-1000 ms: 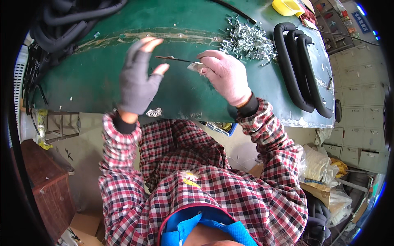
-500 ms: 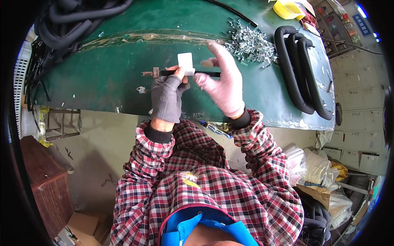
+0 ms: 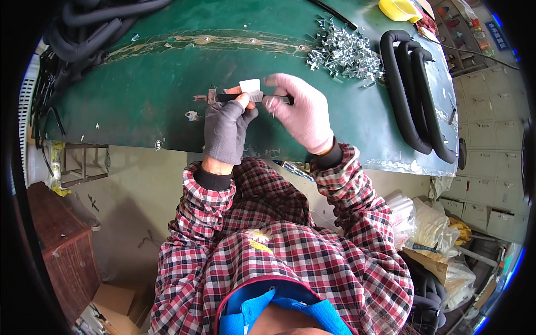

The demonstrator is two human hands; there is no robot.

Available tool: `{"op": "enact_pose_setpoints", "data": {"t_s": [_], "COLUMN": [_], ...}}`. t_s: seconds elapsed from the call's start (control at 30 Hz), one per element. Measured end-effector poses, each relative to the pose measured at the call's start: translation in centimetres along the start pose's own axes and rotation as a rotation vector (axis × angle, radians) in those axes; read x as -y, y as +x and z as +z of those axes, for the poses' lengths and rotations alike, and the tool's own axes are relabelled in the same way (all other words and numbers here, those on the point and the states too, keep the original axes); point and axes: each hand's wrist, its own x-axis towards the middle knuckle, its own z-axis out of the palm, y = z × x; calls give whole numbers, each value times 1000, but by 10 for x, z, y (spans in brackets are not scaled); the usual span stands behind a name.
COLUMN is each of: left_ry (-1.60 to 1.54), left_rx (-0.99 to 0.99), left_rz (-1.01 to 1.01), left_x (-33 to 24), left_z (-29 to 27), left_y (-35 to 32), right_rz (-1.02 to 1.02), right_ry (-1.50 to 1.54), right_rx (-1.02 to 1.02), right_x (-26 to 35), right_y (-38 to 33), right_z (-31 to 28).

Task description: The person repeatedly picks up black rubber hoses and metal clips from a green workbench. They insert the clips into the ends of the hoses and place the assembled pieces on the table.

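My left hand (image 3: 224, 131), in a grey glove with bare fingertips, pinches a thin black tube (image 3: 226, 97) lying level above the green table. A white label (image 3: 250, 87) is on the tube, beside the left thumb. At the tube's left end is a brownish metal piece (image 3: 211, 96); I cannot tell whether it is joined on. My right hand (image 3: 304, 114), in a pale pink glove, is at the tube's right side. Its thumb and fingers are apart, close to the label's right edge. The tube's far right end is partly hidden behind this hand.
A heap of small silvery metal clips (image 3: 346, 53) lies beyond my right hand on the green table (image 3: 139, 111). Thick black foam-covered tubes (image 3: 410, 92) rest at the right, with more black tubes (image 3: 92, 33) at the far left. A yellow bowl (image 3: 399, 10) stands at the back right.
My right hand's fingers have come down and drawn closer together, nearer the label. The label now leans lower against the tube. My left hand keeps its pinch.
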Motion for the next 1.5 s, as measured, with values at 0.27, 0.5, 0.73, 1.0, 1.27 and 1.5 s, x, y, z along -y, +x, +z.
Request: {"op": "enact_pose_setpoints", "data": {"t_s": [0.27, 0.5, 0.73, 1.0, 1.27, 1.5], "left_ry": [-244, -146, -57, -23, 143, 59], "left_rx": [10, -12, 69, 69, 128, 289], "left_rz": [-87, -49, -14, 54, -16, 9], "left_x": [6, 15, 12, 6, -9, -7], "left_z": [1, -4, 4, 11, 20, 16], "left_y": [2, 0, 1, 3, 1, 3], "right_rz": [-376, 33, 659, -36, 821, 769], "right_ry": [-498, 49, 867, -15, 1282, 1373], "right_rx": [46, 98, 371, 62, 453, 576], "right_x": [-14, -23, -34, -11, -24, -19], "right_y": [2, -10, -15, -15, -22, -29], "right_z": [-5, 1, -8, -6, -11, -8]}}
